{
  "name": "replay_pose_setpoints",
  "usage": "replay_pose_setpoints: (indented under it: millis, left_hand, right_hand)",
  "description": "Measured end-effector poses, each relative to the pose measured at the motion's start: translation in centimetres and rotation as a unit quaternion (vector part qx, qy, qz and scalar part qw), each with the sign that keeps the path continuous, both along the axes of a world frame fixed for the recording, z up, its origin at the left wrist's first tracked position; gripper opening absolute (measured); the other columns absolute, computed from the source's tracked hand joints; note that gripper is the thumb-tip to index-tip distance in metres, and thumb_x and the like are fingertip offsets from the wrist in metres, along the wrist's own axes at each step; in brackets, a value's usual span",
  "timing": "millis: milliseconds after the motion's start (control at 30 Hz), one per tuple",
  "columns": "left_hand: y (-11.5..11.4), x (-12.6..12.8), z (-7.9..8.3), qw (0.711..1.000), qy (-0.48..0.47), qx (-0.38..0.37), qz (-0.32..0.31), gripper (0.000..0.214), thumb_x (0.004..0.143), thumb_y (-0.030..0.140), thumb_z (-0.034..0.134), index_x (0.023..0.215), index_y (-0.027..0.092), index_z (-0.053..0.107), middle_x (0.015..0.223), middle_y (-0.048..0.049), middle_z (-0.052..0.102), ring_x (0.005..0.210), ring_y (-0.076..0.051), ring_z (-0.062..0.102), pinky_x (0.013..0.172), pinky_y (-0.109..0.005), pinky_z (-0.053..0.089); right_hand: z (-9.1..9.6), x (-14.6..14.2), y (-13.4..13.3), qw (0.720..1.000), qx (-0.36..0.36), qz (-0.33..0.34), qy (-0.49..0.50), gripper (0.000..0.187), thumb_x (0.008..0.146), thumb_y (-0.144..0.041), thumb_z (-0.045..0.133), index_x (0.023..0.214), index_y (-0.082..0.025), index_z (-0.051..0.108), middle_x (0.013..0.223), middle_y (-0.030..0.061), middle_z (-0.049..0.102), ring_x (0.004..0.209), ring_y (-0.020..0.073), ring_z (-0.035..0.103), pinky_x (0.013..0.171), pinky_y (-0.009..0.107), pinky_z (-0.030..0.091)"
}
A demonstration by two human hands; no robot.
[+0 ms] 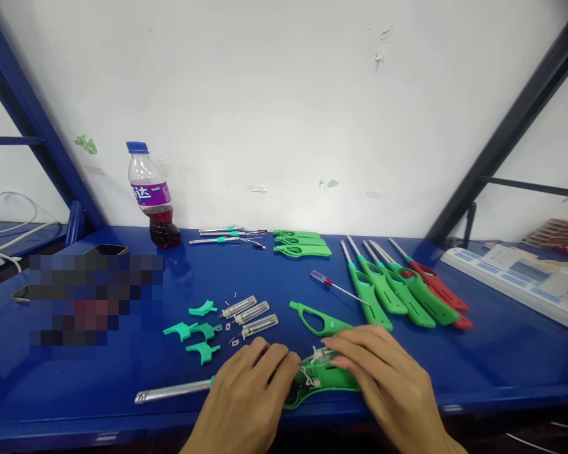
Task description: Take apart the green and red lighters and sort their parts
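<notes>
Blue table (pixel 502 353): far L by the wall, soda bottle (pixel 150 192), upright. Nearer, teal trigger pcs (pixel 196 331) lie loose, w/ three clear tubes (pixel 250 313) just R of them. At front edge a metal nozzle (pixel 170 391) sticks out L from under L hand (pixel 250 388). Its fingers are bent, close together, clamped down on the open lighter (pixel 324 377), which lies flat at front centre btwn both hands, innards showing. R hand (pixel 383 372) lies on the body's R end, fingers straight & together, tips touching the innards; thumb hidden, so can't tell if it grips. Just behind, a green shell half (pixel 319 321). Further R, screwdriver (pixel 336 287), then a row of finished lighters (pixel 407 293), green & red, side by side. Far R, white tray (pixel 520 277).
</notes>
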State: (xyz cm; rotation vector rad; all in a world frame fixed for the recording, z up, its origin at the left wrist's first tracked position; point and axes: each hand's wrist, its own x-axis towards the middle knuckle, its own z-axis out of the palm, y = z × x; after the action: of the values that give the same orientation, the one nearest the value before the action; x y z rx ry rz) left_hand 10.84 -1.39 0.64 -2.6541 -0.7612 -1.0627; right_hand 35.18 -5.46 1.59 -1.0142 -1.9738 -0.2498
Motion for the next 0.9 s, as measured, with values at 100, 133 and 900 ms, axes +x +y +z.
replay_pose_setpoints:
  millis: [100,133,900]
  left_hand:
    - [0.1,0.2,0.0,1.0,0.001,-0.005,0.001,0.029,0.099,0.0,0.051,0.115,0.016,0.068,0.097,-0.0032,0.075,0.078,-0.022,0.068,0.064,-0.037,0.062]
    - [0.1,0.3,-0.1,1.0,0.0,-0.005,0.001,0.029,0.098,-0.001,0.052,0.115,0.016,0.068,0.097,-0.0032,0.074,0.077,-0.022,0.068,0.064,-0.037,0.063]
    - [-0.4,-0.4,0.3,0.998,-0.066,0.014,0.006,0.021,0.11,0.016,0.058,0.127,0.017,0.069,0.103,-0.0062,0.076,0.088,-0.021,0.074,0.086,-0.036,0.064]
  right_hand:
    - [-0.1,-0.1,0.0,1.0,0.011,-0.001,0.006,0.026,0.105,-0.003,0.064,0.125,-0.016,0.075,0.106,0.0076,0.077,0.098,0.0188,0.069,0.087,0.031,0.058]
    - [-0.2,-0.1,0.0,1.0,0.011,-0.002,0.008,0.026,0.105,-0.002,0.064,0.124,-0.016,0.075,0.106,0.0076,0.077,0.098,0.0187,0.069,0.088,0.031,0.058]
    - [1.8,-1.4,0.3,0.999,0.031,0.035,0.017,0.018,0.107,-0.009,0.064,0.118,-0.016,0.077,0.1,0.0066,0.079,0.091,0.0176,0.073,0.082,0.029,0.063]
